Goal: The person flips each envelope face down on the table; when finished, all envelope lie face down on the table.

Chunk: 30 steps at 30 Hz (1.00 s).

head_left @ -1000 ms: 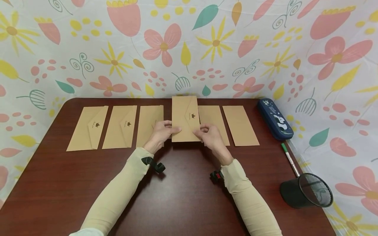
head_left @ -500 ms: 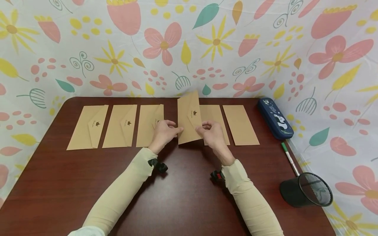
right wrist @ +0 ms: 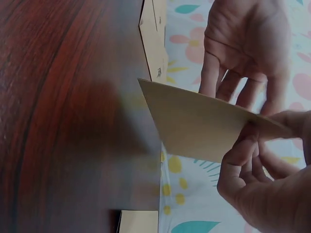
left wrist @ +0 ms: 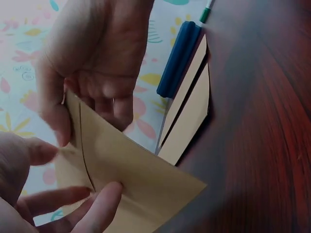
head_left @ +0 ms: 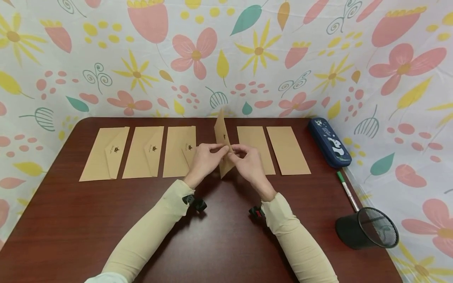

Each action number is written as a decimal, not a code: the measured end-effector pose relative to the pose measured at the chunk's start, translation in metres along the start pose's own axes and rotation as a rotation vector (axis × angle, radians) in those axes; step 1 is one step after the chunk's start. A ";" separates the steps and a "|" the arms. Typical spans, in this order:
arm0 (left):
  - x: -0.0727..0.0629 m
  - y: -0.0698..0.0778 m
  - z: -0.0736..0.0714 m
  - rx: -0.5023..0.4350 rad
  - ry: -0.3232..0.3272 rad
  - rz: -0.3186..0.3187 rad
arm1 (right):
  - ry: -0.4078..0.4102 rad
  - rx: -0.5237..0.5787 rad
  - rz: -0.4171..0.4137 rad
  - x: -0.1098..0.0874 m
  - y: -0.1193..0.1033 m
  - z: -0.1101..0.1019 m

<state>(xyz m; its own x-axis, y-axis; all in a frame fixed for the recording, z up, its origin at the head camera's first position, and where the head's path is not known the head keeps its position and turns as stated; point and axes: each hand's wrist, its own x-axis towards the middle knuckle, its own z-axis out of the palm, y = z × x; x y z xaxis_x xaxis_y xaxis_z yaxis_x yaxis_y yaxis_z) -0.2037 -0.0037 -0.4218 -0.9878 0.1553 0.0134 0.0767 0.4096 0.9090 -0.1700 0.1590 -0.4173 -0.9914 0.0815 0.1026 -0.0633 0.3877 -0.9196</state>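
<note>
A tan kraft envelope (head_left: 221, 127) with a small crown print is held up over the table, almost edge-on in the head view. The right hand (head_left: 250, 161) pinches it by its near side; in the right wrist view the fingers (right wrist: 238, 160) of that hand curl at the plain back. The left hand (head_left: 207, 157) is at the flap side, its fingertips touching the face near the flap's edge in the left wrist view. Flat to the left lie several like envelopes (head_left: 141, 157), crowns up; two plain-side-up envelopes (head_left: 288, 151) lie on the right.
A navy panda pencil case (head_left: 330, 142) sits at the table's right edge. Below it are a green-capped marker (head_left: 348, 191) and a black mesh pen cup (head_left: 348, 232) on its side. A flower-printed cloth (head_left: 198, 90) hangs behind the brown table (head_left: 226, 243).
The envelope has turned from facing the head camera to nearly edge-on. The left hand has let go of its left edge and moved right, up to the right hand.
</note>
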 end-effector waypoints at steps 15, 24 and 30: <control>-0.004 0.007 -0.003 -0.099 0.075 -0.150 | -0.202 0.019 -0.044 0.001 0.001 0.009; -0.002 0.003 -0.004 -0.237 0.073 -0.237 | -0.230 0.026 -0.037 0.006 0.008 0.014; -0.002 0.000 -0.005 -0.321 0.058 -0.258 | -0.231 0.028 -0.015 0.008 0.014 0.011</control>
<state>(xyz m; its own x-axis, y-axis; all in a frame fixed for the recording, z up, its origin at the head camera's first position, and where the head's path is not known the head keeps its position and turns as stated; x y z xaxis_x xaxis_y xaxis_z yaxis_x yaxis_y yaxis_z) -0.2026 -0.0085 -0.4197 -0.9758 0.0294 -0.2167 -0.2115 0.1257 0.9693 -0.1804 0.1549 -0.4334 -0.9901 -0.1372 0.0296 -0.0779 0.3615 -0.9291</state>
